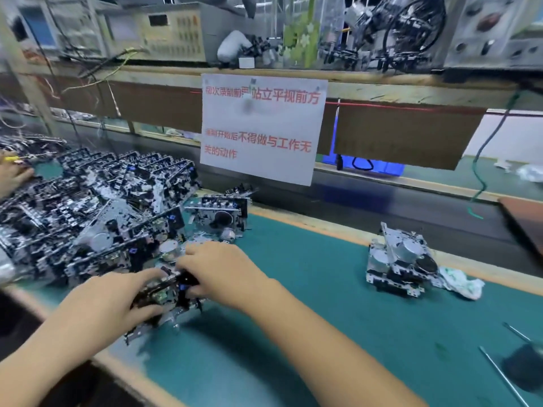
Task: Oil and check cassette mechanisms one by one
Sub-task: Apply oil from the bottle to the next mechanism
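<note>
One head-worn wide-angle view looked forward and down, close over the green-matted desk (pixel 338 304) toward its far shelf.

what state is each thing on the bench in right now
left hand: grips the held mechanism's left end
right hand: grips its right end
held mechanism: gripped by both hands, tilted over the mat's near edge
pile of mechanisms: heaped on the left
separate mechanisms: stacked apart on the right, untouched
crumpled cloth: lying beside that stack
paper sign: hanging from the shelf
</note>
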`<state>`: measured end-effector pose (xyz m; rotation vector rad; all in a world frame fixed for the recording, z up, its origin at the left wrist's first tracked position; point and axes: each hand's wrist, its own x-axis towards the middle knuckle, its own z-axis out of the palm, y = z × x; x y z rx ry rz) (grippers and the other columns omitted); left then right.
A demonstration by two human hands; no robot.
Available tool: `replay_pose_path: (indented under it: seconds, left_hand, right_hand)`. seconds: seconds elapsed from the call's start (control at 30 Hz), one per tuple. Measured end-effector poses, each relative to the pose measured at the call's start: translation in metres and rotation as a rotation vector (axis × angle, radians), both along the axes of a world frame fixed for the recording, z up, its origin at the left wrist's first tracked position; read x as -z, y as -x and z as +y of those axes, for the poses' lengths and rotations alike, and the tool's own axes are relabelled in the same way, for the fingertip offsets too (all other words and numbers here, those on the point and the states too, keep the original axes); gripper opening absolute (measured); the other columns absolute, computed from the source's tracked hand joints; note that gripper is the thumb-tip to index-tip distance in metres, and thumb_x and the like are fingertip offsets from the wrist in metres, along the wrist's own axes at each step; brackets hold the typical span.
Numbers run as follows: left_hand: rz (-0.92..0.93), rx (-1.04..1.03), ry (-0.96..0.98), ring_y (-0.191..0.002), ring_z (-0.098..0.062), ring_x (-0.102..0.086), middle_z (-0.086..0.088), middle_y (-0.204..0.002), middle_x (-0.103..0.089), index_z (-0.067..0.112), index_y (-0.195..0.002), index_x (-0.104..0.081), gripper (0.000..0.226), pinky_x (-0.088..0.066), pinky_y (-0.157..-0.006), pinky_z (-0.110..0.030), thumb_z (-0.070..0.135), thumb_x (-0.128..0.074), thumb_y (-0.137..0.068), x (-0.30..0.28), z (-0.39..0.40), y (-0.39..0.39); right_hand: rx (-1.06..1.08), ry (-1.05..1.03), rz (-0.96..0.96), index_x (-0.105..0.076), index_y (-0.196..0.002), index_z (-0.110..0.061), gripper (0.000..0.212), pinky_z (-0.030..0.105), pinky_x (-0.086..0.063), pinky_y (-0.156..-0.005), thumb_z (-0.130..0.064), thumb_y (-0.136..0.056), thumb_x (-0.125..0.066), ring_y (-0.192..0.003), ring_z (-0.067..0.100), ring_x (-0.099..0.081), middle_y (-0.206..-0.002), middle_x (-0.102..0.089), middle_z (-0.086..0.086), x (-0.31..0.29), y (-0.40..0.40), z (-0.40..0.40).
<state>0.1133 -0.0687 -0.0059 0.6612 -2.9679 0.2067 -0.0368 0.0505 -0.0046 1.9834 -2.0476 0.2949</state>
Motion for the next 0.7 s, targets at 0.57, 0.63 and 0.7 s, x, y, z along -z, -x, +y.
replay_pose_path:
  seconds: [0.57,0.63,0.7]
  left_hand:
    - [0.55,1.144,0.289,-0.054,-0.012,-0.056,0.008,-0.069,-0.064,0.027,-0.073,-0.068,0.026,-0.041,-0.044,-0.021,0.01,-0.051,-0.083,0.048,0.272,0.133]
    - [0.578,1.259,0.221,-0.074,-0.016,-0.065,0.003,-0.085,-0.07,0.024,-0.079,-0.07,0.016,-0.052,-0.065,-0.024,0.019,-0.057,-0.087,0.061,0.283,0.134]
    - [0.513,1.268,0.179,-0.104,-0.021,-0.065,-0.002,-0.109,-0.07,0.024,-0.09,-0.07,0.024,-0.047,-0.092,-0.037,0.043,-0.056,-0.09,0.07,0.283,0.134]
  right_hand:
    - [0.617,0.179,0.248,-0.053,-0.073,-0.015,0.027,0.026,-0.041,-0.042,-0.015,-0.063,-0.078,-0.054,0.019,-0.052,-0.065,-0.053,0.0,0.043,0.012,0.356]
    - [0.613,0.23,0.289,-0.061,-0.072,-0.014,0.009,0.024,-0.043,-0.044,-0.011,-0.081,-0.059,-0.053,0.02,-0.053,-0.065,-0.056,0.001,0.061,0.004,0.374]
    - [0.585,0.248,0.288,-0.07,-0.07,-0.012,0.027,0.022,-0.048,-0.05,-0.021,-0.091,-0.053,-0.056,0.021,-0.057,-0.068,-0.061,0.001,0.075,-0.003,0.387]
